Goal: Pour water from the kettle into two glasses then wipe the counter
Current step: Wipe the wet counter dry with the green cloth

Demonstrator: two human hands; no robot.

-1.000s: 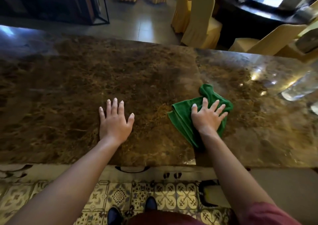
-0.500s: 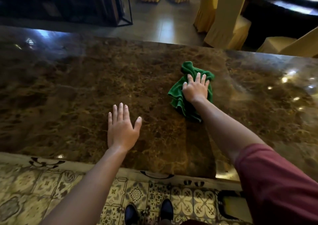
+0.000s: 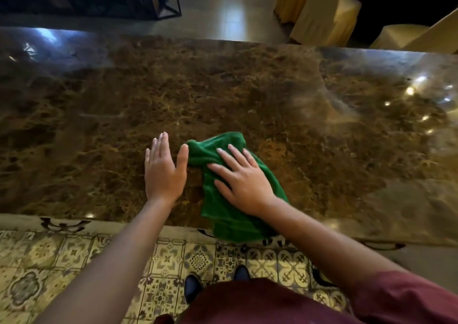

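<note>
- We see the fingers [image 3: 229, 155] of the right hand [image 3: 244, 181] spread wide and straight, pressing flat on the green cloth [image 3: 223, 214].
- The fingers of the left hand [image 3: 163, 172] lie straight and close together, palm down on the bare desk [image 3: 322, 138], holding nothing; its thumb touches the cloth's far left corner.
- The cloth is bunched, its long axis running from that far corner back toward us and slightly right; its near end hangs over the desk's front edge.
- Below, we see patterned floor tiles [image 3: 74, 254] and dark shoes [image 3: 193, 286].
- Beyond the desk stand yellow-covered chairs [image 3: 324, 19].
</note>
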